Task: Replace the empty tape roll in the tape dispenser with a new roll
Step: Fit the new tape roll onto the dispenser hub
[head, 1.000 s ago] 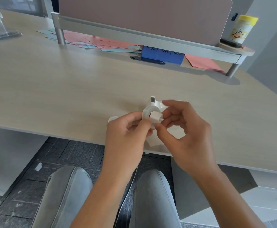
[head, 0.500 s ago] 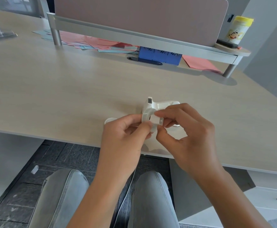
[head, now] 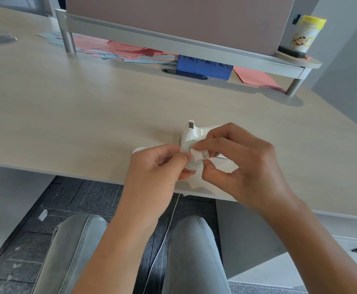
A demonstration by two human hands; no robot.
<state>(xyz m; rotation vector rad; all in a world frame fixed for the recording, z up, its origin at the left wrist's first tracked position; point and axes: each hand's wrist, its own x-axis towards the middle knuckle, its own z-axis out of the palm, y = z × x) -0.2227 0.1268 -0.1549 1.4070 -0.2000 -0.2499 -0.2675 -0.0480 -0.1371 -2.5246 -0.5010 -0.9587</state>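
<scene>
A white tape dispenser (head: 194,132) lies on the pale wooden desk (head: 88,115) near its front edge, its cutter end pointing away from me. Just in front of it my left hand (head: 158,166) grips a small white tape roll (head: 192,162) between thumb and fingers. My right hand (head: 237,164) pinches the roll's loose tape end (head: 203,153) between thumb and forefinger. A small white round object (head: 138,150) peeks out on the desk behind my left hand, mostly hidden.
At the back stands a raised shelf (head: 173,45) on metal legs with pink and blue paper sheets (head: 118,48) and a blue box (head: 203,66) under it. A yellow-lidded canister (head: 306,33) stands at its right end. My knees are below the desk edge.
Both hands have lowered slightly toward the desk edge. My right fingers have shifted over the roll's face and now pinch the tape end; the dispenser has stayed in place.
</scene>
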